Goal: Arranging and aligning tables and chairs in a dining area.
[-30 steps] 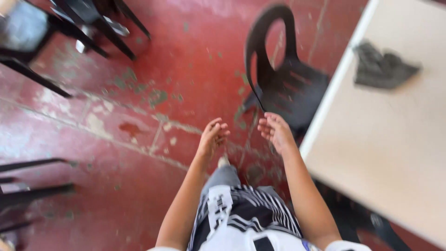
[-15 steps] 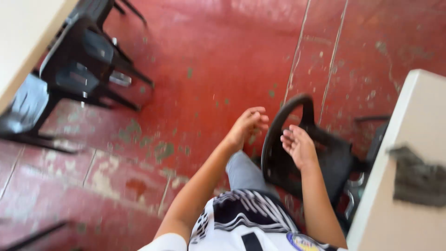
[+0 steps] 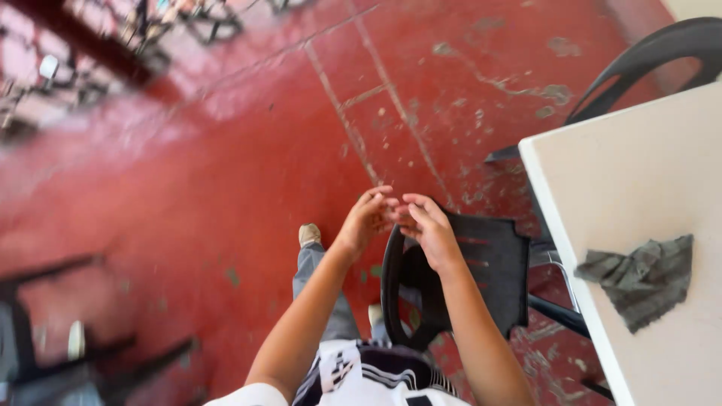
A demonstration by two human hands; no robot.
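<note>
Under me the red floor (image 3: 226,150) takes most of the view; its paint is worn, with pale chips and thin grooves between the slabs. At my right stands the white table (image 3: 647,173), and only its corner and one edge are seen. Just beside this table, directly below my arms, is the black plastic chair (image 3: 481,271), seen from above: its curved back is toward me and its seat goes partly under the table edge. A second dark chair (image 3: 647,60) shows behind the table's far corner. On the table lies a grey cloth (image 3: 639,278), crumpled, near the edge, touching nothing else.

My left hand (image 3: 365,222) and my right hand (image 3: 429,229) are together above the chair back, fingertips almost meeting. Both are loosely curled and neither grasps anything. The right one is over the top rim of the chair back, but I cannot tell if it touches it. My shoe (image 3: 309,234) is on the floor, left of the chair.

I judge some risks. The chair is close to the table, so if it is moved carelessly, a leg can catch the table frame and shake it. The cloth lies near the edge and could then slide down. The grooves in the floor could also stop a chair leg suddenly.

I see no containers, so nothing is held inside anything.
</note>
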